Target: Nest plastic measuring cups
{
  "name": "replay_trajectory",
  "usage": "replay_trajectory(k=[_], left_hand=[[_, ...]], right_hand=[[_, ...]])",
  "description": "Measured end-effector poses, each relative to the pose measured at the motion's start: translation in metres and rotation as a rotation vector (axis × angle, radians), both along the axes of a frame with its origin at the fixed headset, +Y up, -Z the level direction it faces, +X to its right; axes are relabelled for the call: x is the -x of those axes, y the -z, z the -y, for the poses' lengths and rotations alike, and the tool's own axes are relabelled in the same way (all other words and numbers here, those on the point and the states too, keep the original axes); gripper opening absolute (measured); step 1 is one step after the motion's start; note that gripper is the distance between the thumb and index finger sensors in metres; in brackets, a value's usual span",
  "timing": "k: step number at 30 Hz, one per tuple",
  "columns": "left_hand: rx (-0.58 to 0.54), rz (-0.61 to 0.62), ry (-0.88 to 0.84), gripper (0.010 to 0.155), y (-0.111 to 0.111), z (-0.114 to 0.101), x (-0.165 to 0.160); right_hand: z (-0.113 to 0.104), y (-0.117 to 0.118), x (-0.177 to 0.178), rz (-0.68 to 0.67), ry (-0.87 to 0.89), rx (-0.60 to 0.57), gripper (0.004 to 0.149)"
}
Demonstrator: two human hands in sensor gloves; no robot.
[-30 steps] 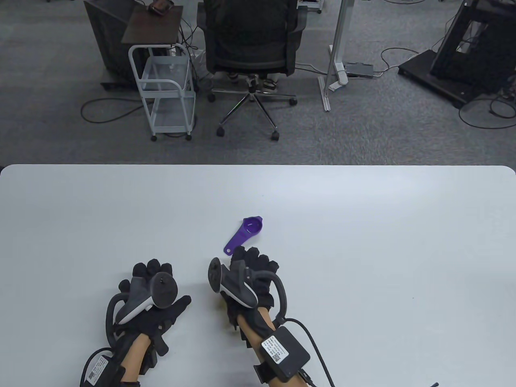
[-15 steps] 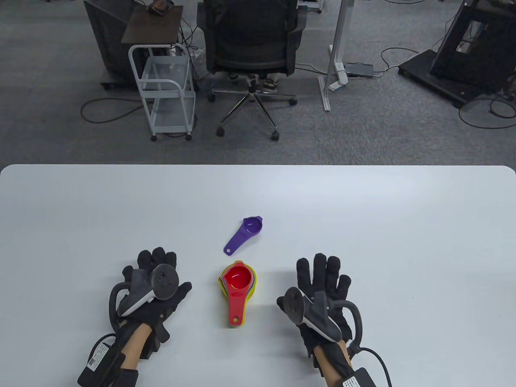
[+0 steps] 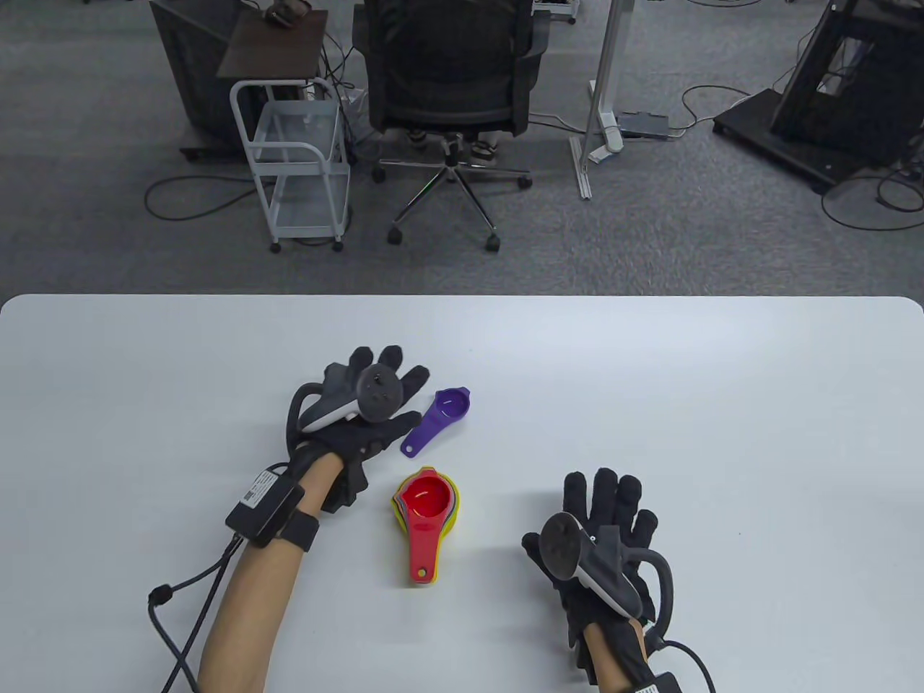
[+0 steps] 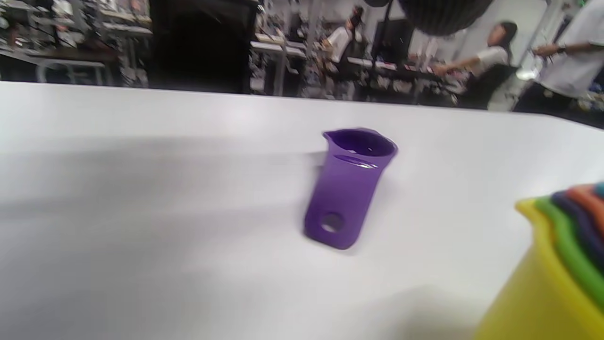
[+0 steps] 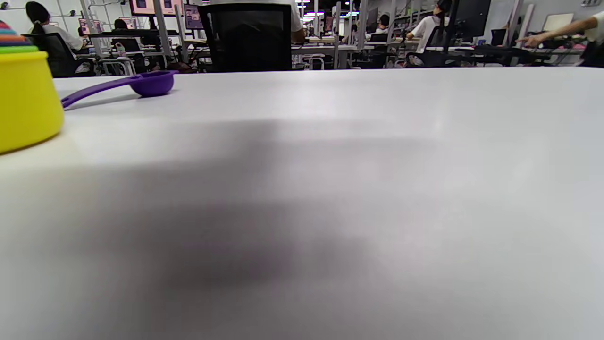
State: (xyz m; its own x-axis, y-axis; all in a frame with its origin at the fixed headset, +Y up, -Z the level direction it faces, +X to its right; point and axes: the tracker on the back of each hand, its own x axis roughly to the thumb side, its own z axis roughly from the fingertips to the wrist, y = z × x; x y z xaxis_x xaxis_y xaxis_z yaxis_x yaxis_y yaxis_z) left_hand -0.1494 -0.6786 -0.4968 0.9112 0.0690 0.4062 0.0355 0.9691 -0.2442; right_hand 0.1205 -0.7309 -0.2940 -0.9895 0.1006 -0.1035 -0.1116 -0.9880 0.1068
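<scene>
A small purple measuring cup (image 3: 438,421) lies alone on the white table (image 3: 722,404), handle toward me; it also shows in the left wrist view (image 4: 347,189) and the right wrist view (image 5: 137,85). A nested stack of cups (image 3: 426,516), red on top and yellow outermost, sits below it; its yellow wall shows in the left wrist view (image 4: 542,293) and the right wrist view (image 5: 26,99). My left hand (image 3: 375,404) is open, fingers spread, just left of the purple cup's handle, holding nothing. My right hand (image 3: 606,520) lies open and empty to the right of the stack.
Beyond the table's far edge stand an office chair (image 3: 451,79), a white wire cart (image 3: 296,159) and cables on the grey carpet.
My right hand let go of the stack and drew back to the right. My left hand then moved up and right, to beside the purple cup's handle.
</scene>
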Motion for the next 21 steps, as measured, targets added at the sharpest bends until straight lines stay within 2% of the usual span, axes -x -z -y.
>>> replay_trajectory(k=[4,8,10,14,18,21], left_hand=[[0.081,0.08,0.044,0.06,0.024,0.009,-0.031],[0.198,0.134,0.093,0.06,0.039,0.029,-0.058],[0.259,0.121,0.12,0.061,0.046,0.04,-0.065],[0.41,0.064,0.157,0.066,0.056,0.06,-0.061],[0.435,0.067,0.037,0.062,0.06,0.062,-0.046],[0.368,0.068,-0.023,0.062,0.058,0.056,-0.032]], right_hand=[[0.002,0.006,-0.008,0.031,0.004,0.03,0.095],[0.003,0.009,-0.013,0.038,0.03,0.042,0.095],[0.004,0.009,-0.015,0.037,0.042,0.051,0.095],[0.005,0.008,-0.017,0.037,0.071,0.062,0.095],[0.005,0.007,-0.016,0.03,0.076,0.066,0.095],[0.004,0.007,-0.014,0.024,0.075,0.062,0.095]])
